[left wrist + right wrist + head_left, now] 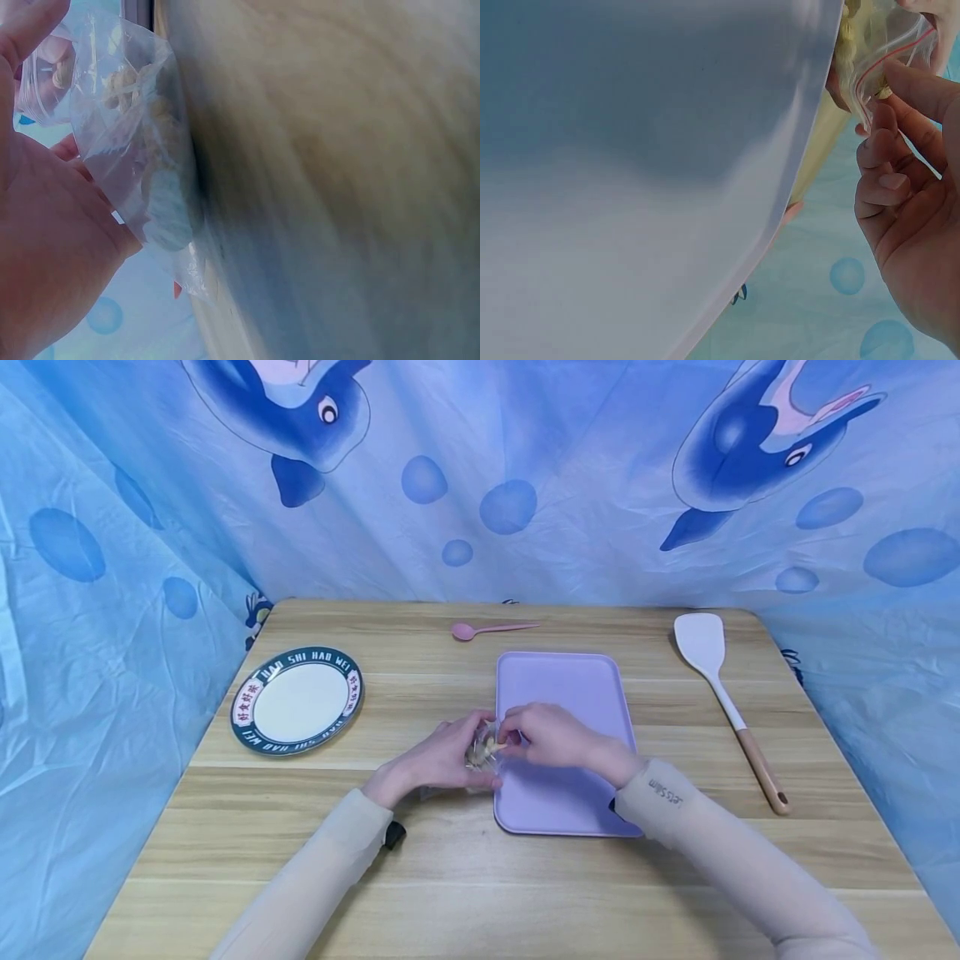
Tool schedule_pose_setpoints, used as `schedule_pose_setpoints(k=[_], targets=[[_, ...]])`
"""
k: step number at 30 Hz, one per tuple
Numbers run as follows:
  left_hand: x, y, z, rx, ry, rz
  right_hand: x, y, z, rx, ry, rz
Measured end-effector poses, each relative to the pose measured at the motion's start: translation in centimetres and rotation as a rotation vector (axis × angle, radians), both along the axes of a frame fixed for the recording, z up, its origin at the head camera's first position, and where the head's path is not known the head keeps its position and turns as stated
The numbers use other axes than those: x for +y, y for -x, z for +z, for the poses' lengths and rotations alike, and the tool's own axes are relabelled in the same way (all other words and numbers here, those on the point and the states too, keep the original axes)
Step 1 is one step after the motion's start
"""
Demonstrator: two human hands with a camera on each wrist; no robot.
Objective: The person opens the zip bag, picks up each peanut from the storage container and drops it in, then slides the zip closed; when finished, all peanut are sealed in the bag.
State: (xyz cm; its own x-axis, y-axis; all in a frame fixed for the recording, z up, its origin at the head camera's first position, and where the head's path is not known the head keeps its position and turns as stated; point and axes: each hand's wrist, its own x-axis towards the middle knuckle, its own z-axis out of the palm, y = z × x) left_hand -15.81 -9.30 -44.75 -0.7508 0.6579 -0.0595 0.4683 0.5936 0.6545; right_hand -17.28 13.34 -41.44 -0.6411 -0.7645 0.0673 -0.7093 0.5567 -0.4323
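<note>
A clear zip bag point(482, 753) with several small pale beige pieces inside is held in my left hand point(438, 758), beside the tray's left edge. In the left wrist view the bag point(161, 161) hangs close over the wooden table, its contents bunched along one side. My right hand point(553, 737) is over the left part of the purple tray point(562, 681), its fingertips at the bag's mouth. The right wrist view shows the thumb and forefinger pinching a small yellowish piece point(883, 91) at the bag's red-lined zip opening point(877, 64).
A white plate with a dark green rim point(258, 739) sits at the left of the table point(420, 893). Beyond the tray lies a pink spoon point(463, 632). At the right rests a white spatula point(702, 643) with a wooden handle. A blue patterned curtain point(450, 460) stands behind.
</note>
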Motion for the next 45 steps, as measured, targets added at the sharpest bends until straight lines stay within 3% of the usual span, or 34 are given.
schedule_pose_setpoints(k=[16,45], targets=[[0.0,0.0,0.0,0.026,0.002,-0.01,-1.1,-0.3,0.1,-0.026,-0.05,0.046],[-0.1,0.0,0.2,0.015,-0.01,-0.003,-0.5,-0.3,0.3,-0.035,0.032,-0.002]])
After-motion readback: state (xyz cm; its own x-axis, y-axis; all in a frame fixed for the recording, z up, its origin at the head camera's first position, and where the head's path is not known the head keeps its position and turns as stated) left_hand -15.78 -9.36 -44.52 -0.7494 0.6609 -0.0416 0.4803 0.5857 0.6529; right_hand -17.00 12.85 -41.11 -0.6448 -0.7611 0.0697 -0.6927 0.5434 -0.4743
